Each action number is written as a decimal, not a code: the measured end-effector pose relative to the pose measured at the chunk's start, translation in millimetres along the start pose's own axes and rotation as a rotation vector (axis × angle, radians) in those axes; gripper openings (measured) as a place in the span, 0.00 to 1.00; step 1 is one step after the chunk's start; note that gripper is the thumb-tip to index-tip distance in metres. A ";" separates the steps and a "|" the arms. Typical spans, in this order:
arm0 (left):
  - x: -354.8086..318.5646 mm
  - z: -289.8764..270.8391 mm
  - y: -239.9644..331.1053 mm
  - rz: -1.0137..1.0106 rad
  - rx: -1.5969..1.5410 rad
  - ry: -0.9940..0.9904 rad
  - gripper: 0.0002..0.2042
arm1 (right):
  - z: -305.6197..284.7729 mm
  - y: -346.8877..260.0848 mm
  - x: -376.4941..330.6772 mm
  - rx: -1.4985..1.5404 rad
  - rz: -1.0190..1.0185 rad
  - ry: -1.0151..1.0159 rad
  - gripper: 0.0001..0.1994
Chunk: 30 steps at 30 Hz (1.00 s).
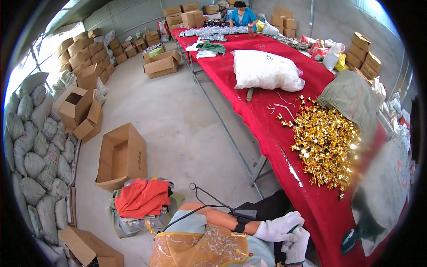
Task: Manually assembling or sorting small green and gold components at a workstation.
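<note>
My left hand (pixel 276 228) wears a white knit glove, with a black watch (pixel 241 224) on the wrist. It meets my right hand (pixel 297 247), also white-gloved, over my lap beside the table's near edge. The fingers of both are curled together and touching. A small dark patch shows between them, too small to name. A heap of shiny gold metal pieces (pixel 327 142) lies on the red-covered table (pixel 271 133), partly spilling from a grey-green woven sack (pixel 351 100). Another whitish sack (pixel 384 187) stands at the table's right edge, apart from my hands.
A full white plastic bag (pixel 267 71) lies farther up the table. At the far end sits a person in blue (pixel 243 17) near bundled items. Open cardboard boxes (pixel 122 155) and a red cloth (pixel 142 198) are at my left. Stacked sacks (pixel 40 151) line the left wall.
</note>
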<state>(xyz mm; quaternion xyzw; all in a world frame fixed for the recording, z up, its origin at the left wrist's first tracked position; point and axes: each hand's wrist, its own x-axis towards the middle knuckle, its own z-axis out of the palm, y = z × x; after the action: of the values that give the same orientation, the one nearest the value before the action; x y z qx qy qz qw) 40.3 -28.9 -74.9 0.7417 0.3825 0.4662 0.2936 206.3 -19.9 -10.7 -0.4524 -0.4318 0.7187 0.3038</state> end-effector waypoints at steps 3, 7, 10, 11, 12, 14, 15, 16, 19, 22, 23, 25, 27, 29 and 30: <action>2.5 1.5 5.5 -0.611 -0.814 -0.039 0.21 | 3.1 15.3 3.5 -0.622 -0.225 0.170 0.10; -1.4 27.5 -31.8 -0.681 -0.976 0.179 0.18 | 7.1 25.6 6.4 -1.100 -0.771 0.251 0.15; 4.9 17.2 -11.4 -0.668 -0.991 0.111 0.17 | -4.3 39.2 11.9 -1.139 -0.776 0.293 0.16; 7.2 15.8 -5.0 -0.621 -0.864 0.112 0.17 | -5.6 38.7 12.7 -1.091 -0.746 0.274 0.15; 8.8 15.7 -2.7 -0.574 -0.737 0.112 0.16 | -6.5 38.8 13.9 -1.043 -0.716 0.254 0.15; 9.5 23.6 -0.6 -0.421 -0.643 0.172 0.16 | 0.8 34.6 17.2 -0.895 -0.822 0.352 0.11; 13.9 10.3 16.0 -0.311 -0.390 0.136 0.16 | -5.4 31.7 14.1 -0.405 -0.489 0.211 0.09; 17.3 0.0 25.4 -0.201 -0.129 0.121 0.17 | -8.0 25.2 13.5 0.073 -0.152 0.043 0.10; 18.5 0.9 9.7 -0.099 0.132 -0.054 0.18 | -25.7 49.2 29.6 0.161 0.002 0.065 0.10; 38.3 -17.3 26.5 -0.443 -0.266 -0.275 0.17 | -26.5 28.9 14.9 0.242 0.054 -0.044 0.09; 38.9 -24.7 32.1 -0.856 -0.742 -0.346 0.16 | -17.2 23.8 16.5 -0.199 -0.177 0.076 0.08; 24.8 1.7 -10.7 -0.830 -0.728 -0.115 0.15 | 0.3 15.1 12.7 -0.691 -0.423 0.245 0.10; 24.8 7.9 -20.8 -0.831 -0.828 0.131 0.16 | -0.4 22.5 19.7 -0.877 -0.616 0.275 0.11; 24.6 2.7 -10.3 -0.802 -0.765 0.105 0.16 | -3.1 36.5 26.9 -1.029 -0.817 0.294 0.12; 25.8 -1.7 -2.9 -0.769 -0.700 0.082 0.16 | -3.3 44.8 30.4 -1.030 -0.812 0.298 0.12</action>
<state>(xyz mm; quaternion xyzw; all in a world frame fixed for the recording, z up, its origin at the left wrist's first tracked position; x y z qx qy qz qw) 44.9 -5.5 -64.5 0.3860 0.4599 0.4532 0.6588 195.0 -13.4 -63.3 -0.4358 -0.8087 0.1798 0.3518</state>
